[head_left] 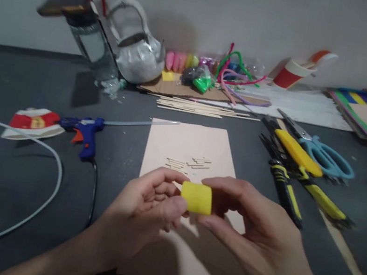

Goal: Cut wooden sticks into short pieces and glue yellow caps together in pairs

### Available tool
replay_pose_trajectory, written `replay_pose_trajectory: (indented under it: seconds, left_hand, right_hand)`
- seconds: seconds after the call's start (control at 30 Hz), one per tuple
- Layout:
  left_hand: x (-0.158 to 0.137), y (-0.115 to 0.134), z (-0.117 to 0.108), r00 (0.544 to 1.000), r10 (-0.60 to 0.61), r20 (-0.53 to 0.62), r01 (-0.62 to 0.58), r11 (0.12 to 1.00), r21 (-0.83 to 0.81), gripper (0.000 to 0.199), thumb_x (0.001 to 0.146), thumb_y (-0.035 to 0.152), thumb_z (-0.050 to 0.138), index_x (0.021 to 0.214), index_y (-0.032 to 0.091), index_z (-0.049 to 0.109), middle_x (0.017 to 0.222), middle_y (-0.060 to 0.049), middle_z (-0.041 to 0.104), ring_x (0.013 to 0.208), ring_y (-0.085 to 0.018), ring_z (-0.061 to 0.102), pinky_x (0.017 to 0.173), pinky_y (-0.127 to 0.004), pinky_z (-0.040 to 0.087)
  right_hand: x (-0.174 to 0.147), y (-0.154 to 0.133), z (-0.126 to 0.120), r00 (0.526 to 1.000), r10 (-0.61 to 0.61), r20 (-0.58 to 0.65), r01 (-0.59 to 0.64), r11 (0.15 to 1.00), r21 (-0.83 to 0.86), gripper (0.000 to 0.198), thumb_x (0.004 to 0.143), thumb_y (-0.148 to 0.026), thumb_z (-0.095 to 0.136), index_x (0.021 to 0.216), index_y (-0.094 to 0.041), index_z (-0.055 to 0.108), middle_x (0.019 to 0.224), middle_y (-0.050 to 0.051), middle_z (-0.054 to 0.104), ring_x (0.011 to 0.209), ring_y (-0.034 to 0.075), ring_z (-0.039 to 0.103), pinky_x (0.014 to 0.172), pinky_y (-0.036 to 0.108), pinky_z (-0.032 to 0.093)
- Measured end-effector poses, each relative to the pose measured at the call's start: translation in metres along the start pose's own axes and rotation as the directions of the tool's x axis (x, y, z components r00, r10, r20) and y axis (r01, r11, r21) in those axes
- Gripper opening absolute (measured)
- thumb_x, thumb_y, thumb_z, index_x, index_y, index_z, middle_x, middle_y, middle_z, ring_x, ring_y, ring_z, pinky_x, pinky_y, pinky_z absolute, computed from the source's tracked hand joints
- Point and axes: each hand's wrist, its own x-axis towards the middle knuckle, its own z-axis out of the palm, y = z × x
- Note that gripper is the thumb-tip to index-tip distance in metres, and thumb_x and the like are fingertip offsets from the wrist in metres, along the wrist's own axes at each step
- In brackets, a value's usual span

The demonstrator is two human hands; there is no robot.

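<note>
A small yellow roll, like a short tube of foam or felt sheet, is held between both hands above a pale peach sheet. My left hand grips its left end, thumb in front and fingers curled behind. At the right end, my right hand pinches it between thumb and fingers. Short cut sticks lie in two small groups on the sheet, just beyond the hands. What is inside the roll cannot be seen.
A blue glue gun with its cord lies left. Pliers, a yellow cutter and teal scissors lie right. Long thin sticks, a silver kettle-shaped pot, pipe cleaners and a red-white cup stand or lie behind.
</note>
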Motion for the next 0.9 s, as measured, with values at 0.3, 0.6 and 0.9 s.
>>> replay_pose_trajectory:
  seconds: [0.3, 0.6, 0.9]
  left_hand:
    - [0.005, 0.023, -0.025, 0.788, 0.579, -0.208, -0.36, 0.708, 0.607, 0.018, 0.091, 0.027, 0.062, 0.108, 0.02, 0.064, 0.096, -0.003, 0.07, 0.09, -0.014, 0.065, 0.08, -0.025, 0.051]
    - [-0.016, 0.061, -0.104, 0.459, 0.833, -0.309, -0.028, 0.361, 0.932, 0.021, 0.09, 0.031, 0.059, 0.107, 0.019, 0.062, 0.112, -0.009, 0.067, 0.105, -0.026, 0.062, 0.096, -0.041, 0.046]
    - [-0.062, 0.03, -0.129, 0.494, 0.837, -0.235, 0.13, 0.196, 0.972, 0.029, 0.09, 0.042, 0.055, 0.111, 0.022, 0.063, 0.116, -0.01, 0.069, 0.11, -0.031, 0.063, 0.068, -0.035, 0.05]
  right_hand:
    - [0.003, 0.013, -0.006, 0.996, 0.032, -0.08, -0.038, 0.997, -0.063, 0.02, 0.087, -0.043, 0.068, 0.101, -0.028, 0.068, 0.077, -0.001, 0.074, 0.063, 0.014, 0.07, 0.052, 0.018, 0.055]
    - [0.003, 0.026, -0.014, 0.993, 0.075, -0.093, -0.078, 0.996, -0.034, 0.028, 0.084, -0.049, 0.068, 0.1, -0.026, 0.07, 0.084, 0.004, 0.075, 0.067, 0.019, 0.072, 0.053, 0.023, 0.057]
    - [0.02, 0.054, -0.018, 0.949, 0.313, -0.042, -0.309, 0.948, 0.071, 0.045, 0.081, -0.061, 0.063, 0.1, -0.02, 0.058, 0.099, 0.01, 0.073, 0.087, 0.022, 0.07, 0.073, 0.032, 0.056]
